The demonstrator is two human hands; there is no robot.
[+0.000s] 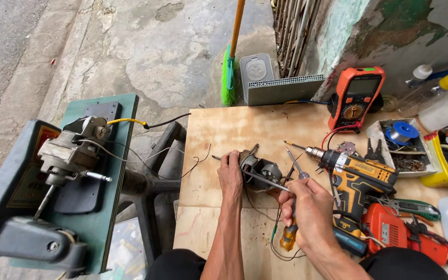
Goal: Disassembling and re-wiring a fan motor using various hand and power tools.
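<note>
Your left hand [231,173] clamps the small motor [259,171] steady at the counter [219,129] centre, while your right hand [309,207], at four o'clock of it, grips a screwdriver [291,161] angled toward the housing.

My left hand [230,173] and right hand [311,210] are bare, without gloves, rings or a watch. Both forearms are uncovered, no sleeves reaching the wrists. At six o'clock my knees show in black trousers, one at either side of the arms.
</note>
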